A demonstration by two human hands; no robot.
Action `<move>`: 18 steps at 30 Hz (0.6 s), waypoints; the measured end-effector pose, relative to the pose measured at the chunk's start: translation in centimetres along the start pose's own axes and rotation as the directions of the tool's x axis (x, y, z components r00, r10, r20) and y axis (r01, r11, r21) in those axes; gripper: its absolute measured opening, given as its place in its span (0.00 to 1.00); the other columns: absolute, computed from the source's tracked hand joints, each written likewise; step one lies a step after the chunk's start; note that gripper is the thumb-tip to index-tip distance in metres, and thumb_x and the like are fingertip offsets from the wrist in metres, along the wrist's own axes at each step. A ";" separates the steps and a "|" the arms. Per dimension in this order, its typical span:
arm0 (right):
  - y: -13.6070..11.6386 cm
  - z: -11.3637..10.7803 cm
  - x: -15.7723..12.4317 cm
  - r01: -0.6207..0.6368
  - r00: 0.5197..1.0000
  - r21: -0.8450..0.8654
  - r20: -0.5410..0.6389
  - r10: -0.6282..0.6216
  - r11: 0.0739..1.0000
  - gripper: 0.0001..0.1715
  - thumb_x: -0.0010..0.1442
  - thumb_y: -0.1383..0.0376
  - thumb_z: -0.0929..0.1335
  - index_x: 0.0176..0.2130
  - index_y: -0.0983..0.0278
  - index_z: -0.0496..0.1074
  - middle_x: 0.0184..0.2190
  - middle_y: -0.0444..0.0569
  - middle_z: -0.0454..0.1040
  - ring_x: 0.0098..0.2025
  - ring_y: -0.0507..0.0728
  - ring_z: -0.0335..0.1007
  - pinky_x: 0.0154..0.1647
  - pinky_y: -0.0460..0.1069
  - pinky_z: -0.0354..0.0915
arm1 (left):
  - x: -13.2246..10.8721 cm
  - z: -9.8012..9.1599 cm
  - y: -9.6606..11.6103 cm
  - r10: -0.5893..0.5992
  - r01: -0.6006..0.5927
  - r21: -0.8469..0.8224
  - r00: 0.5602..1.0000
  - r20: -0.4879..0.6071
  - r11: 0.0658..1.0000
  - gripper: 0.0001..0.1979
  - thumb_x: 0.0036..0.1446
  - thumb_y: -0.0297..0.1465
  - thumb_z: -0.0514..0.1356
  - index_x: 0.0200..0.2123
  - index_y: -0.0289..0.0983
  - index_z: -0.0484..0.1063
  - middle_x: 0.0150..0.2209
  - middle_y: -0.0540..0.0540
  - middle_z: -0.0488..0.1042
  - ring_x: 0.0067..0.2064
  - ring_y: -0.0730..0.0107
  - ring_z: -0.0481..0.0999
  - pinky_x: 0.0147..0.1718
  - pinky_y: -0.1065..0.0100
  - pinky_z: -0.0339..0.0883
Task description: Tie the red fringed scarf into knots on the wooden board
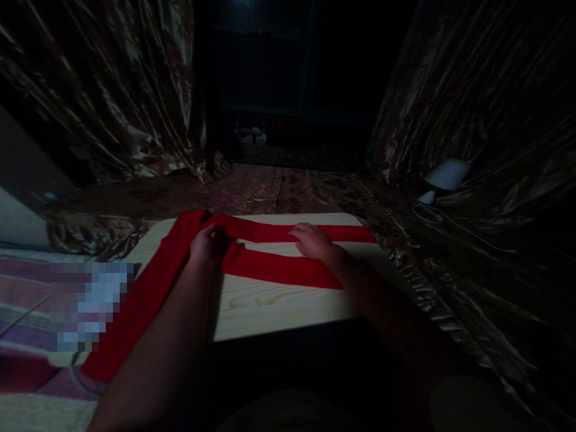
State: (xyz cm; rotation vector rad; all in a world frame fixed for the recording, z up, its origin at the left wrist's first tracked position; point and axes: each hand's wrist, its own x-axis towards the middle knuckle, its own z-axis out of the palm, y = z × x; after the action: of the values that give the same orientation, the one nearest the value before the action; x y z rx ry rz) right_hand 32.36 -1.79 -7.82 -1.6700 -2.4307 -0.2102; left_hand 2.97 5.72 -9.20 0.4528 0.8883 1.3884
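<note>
A long red cloth (288,270) lies over a pale wood-grain table. One strip of it runs down the left side past the table edge, and two strips stretch side by side to the right. At the upper left bend, my left hand (204,245) is closed on the cloth, its fingers partly lost in shadow. My right hand (311,241) has its bent fingers on the edge of the farther strip, closed on the fabric. My right forearm covers the end of the nearer strip.
The low table (265,303) has rounded corners. A white lamp (449,174) with a loose cord stands on the floor at right. Shiny curtains (148,90) hang on both sides. A striped cover (22,288) and a blurred-out object (96,306) are at left. The room is dark.
</note>
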 end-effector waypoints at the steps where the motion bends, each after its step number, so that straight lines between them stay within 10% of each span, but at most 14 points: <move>1: -0.5 0.2 0.5 0.016 1.000 -0.012 0.004 -0.016 1.000 0.22 0.62 0.69 0.65 0.55 0.63 0.73 0.54 0.55 0.72 0.56 0.60 0.65 0.59 0.52 0.60 | -0.2 0.0 0.0 0.017 -0.017 0.012 1.000 0.018 1.000 0.03 0.56 0.29 0.59 0.32 0.36 0.71 0.27 0.47 0.71 0.29 0.64 0.76 0.33 0.60 0.77; 10: -1.9 0.4 3.5 -0.174 0.974 -0.099 0.126 0.186 0.980 0.17 0.65 0.71 0.61 0.46 0.65 0.77 0.47 0.59 0.77 0.49 0.61 0.72 0.50 0.52 0.64 | 1.0 -0.2 -0.3 -0.002 -0.012 0.107 0.991 0.134 0.994 0.10 0.53 0.32 0.61 0.38 0.35 0.73 0.31 0.44 0.76 0.28 0.67 0.76 0.31 0.66 0.74; 18: -6.9 -0.1 1.9 -0.033 0.966 0.318 0.253 -0.051 0.948 0.28 0.57 0.53 0.72 0.53 0.62 0.71 0.48 0.53 0.77 0.44 0.58 0.74 0.40 0.48 0.64 | 1.3 -0.2 -0.1 0.096 -0.090 -0.046 0.986 0.138 0.995 0.06 0.52 0.32 0.62 0.32 0.36 0.73 0.27 0.47 0.75 0.28 0.69 0.75 0.30 0.68 0.73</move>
State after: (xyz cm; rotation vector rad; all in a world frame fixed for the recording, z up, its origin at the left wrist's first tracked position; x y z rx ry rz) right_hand 25.30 -2.58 -7.34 -1.6219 -2.4813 0.4075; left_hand 2.77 6.91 -9.77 0.5606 0.7317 1.4379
